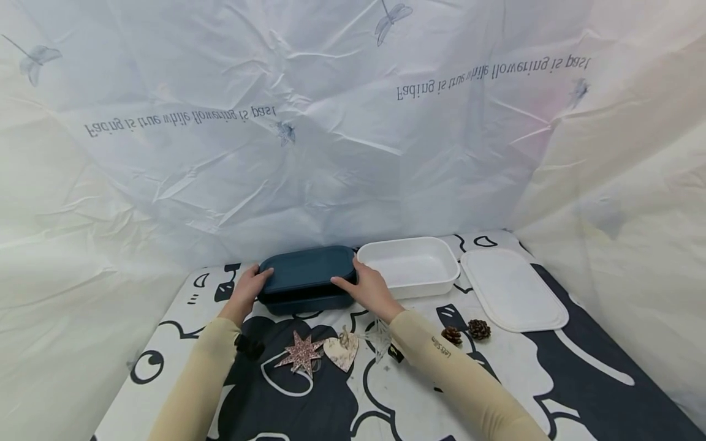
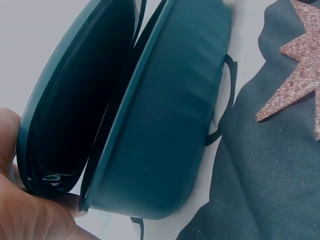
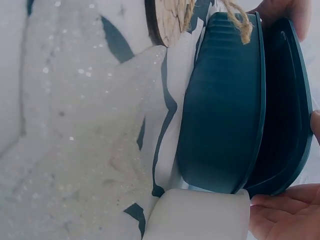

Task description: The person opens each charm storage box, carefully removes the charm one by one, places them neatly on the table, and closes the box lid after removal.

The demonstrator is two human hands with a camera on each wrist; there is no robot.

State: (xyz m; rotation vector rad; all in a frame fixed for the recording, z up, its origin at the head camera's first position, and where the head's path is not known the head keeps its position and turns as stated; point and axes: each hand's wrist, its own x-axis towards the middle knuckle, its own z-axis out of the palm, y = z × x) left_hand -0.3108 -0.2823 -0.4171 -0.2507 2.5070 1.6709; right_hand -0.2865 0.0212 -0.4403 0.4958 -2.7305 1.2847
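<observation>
A dark teal box (image 1: pixel 309 304) sits at the back of the table, its matching lid (image 1: pixel 309 266) tilted over it with the near edge raised. My left hand (image 1: pixel 250 289) grips the lid's left end, thumb on top. At the opposite end my right hand (image 1: pixel 372 288) holds the lid, its thumb along the near edge. Both wrist views show the dark gap between the lid (image 2: pixel 37 110) and the box (image 3: pixel 220 110). Close beside my right hand stands an open white box (image 1: pixel 425 289).
A white lid (image 1: pixel 515 291) lies at the right, with two pine cones (image 1: pixel 478 329) near it. In front are a glittery pink star (image 1: pixel 302 353), a wooden heart (image 1: pixel 342 354) with twine, and a whitish sparkly ornament (image 1: pixel 379 340) partly behind my right forearm. Printed sheeting (image 1: pixel 331 171) hangs behind.
</observation>
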